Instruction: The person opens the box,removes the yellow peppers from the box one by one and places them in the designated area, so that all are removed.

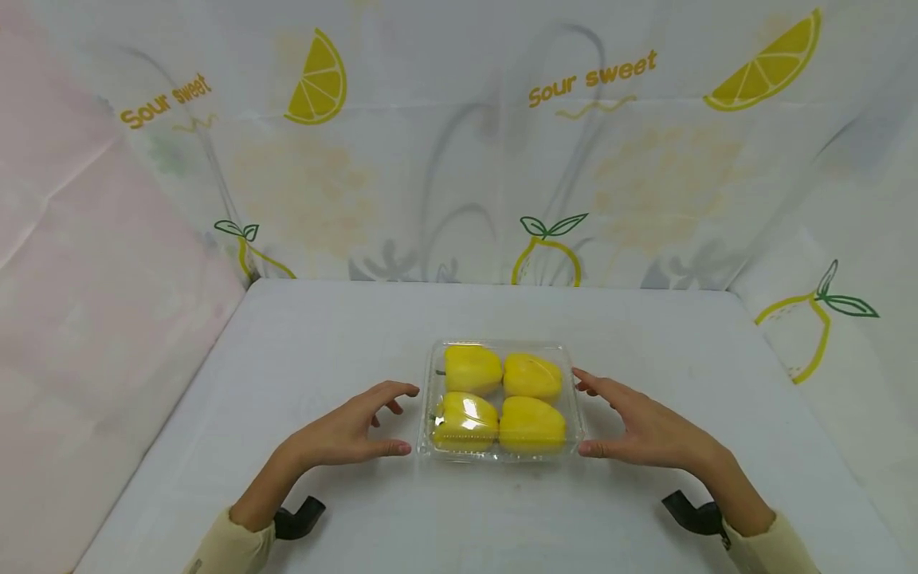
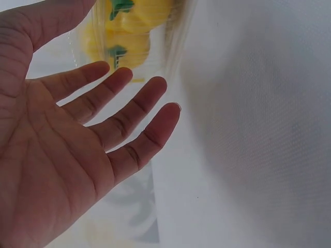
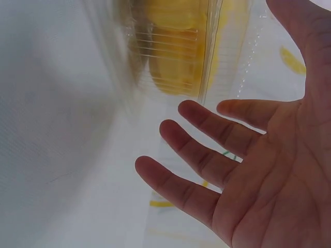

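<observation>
A clear plastic box with its lid down sits in the middle of the white table, holding several yellow bell peppers. Green stems show on the peppers in the left wrist view. My left hand is beside the box's left side, fingers spread and thumb apart, with a small gap to the plastic. On the other side my right hand has its fingertips and thumb right at the box's edge; whether they touch it I cannot tell. Neither palm holds anything in the wrist views.
White cloth covers the table. A printed curtain with lemon pictures stands behind it, and more cloth hangs at the left and right sides. Black curved pieces are at both wrists, by the cream sleeves.
</observation>
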`<state>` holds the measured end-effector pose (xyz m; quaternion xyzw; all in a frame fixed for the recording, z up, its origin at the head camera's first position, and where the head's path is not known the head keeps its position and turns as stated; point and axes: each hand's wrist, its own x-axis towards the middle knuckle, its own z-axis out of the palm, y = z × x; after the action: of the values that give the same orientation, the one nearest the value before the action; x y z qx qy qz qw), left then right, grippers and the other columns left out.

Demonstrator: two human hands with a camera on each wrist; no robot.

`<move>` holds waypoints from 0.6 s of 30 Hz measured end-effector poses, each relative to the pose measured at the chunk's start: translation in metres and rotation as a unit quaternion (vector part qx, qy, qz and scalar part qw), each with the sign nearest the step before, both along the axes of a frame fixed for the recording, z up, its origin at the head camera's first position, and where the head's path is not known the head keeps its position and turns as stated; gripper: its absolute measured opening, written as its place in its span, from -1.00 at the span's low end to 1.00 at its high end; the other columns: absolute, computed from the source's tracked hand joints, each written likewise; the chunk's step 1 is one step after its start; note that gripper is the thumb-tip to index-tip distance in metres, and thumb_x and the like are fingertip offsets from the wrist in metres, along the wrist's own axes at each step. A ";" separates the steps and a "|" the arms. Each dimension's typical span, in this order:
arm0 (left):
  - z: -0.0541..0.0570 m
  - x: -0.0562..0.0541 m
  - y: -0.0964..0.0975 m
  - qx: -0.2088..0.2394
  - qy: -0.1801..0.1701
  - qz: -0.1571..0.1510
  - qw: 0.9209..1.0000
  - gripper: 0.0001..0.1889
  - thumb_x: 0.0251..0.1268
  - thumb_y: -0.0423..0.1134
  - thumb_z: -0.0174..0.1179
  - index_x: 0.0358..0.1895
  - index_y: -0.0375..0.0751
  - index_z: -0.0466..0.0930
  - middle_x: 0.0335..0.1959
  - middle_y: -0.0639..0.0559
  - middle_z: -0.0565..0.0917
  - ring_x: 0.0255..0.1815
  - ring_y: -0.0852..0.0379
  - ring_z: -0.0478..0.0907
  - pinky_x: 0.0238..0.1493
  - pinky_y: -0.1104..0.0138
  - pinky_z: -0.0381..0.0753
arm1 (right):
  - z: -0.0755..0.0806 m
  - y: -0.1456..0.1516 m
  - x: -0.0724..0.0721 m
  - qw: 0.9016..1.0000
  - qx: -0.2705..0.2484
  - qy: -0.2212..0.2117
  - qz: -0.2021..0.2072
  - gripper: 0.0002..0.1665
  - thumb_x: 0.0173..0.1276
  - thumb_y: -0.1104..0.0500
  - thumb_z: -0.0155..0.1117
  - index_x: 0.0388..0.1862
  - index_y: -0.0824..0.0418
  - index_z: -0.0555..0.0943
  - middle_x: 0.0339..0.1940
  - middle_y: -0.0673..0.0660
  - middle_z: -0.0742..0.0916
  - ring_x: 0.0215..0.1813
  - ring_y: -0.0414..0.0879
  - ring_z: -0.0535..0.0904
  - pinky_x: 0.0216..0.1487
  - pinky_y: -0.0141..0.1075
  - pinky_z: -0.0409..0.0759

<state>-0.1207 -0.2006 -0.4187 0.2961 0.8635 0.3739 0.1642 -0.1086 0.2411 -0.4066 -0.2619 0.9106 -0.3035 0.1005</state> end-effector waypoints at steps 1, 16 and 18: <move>0.000 0.000 0.000 0.001 -0.003 0.000 1.000 -0.18 0.18 0.12 0.38 0.44 -0.09 0.24 0.35 0.02 0.39 0.16 0.03 0.46 0.00 0.08 0.56 | 0.000 0.000 0.001 1.000 0.002 0.001 0.000 0.18 0.11 -0.32 0.46 0.58 0.02 0.12 0.33 0.09 0.51 0.30 0.04 0.44 0.19 0.17 0.43; -0.002 0.004 0.009 0.017 -0.032 0.011 0.999 -0.20 0.13 -0.01 0.46 0.39 -0.12 0.26 0.29 0.05 0.42 0.11 0.10 0.51 0.01 0.14 0.56 | -0.007 -0.001 0.006 1.000 0.023 0.001 -0.002 0.19 0.12 -0.44 0.35 0.57 0.07 0.14 0.32 0.02 0.51 0.28 0.00 0.46 0.21 0.12 0.44; -0.002 0.005 0.010 0.021 -0.036 0.012 0.999 -0.20 0.11 -0.02 0.48 0.38 -0.10 0.26 0.28 0.08 0.42 0.10 0.12 0.52 0.01 0.17 0.56 | -0.007 -0.002 0.006 1.000 0.023 0.000 0.001 0.19 0.14 -0.44 0.34 0.57 0.09 0.13 0.30 0.03 0.51 0.26 0.01 0.47 0.19 0.13 0.45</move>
<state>-0.1162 -0.1909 -0.4208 0.2754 0.8524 0.4042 0.1848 -0.1024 0.2392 -0.4137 -0.2598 0.9173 -0.2822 0.1072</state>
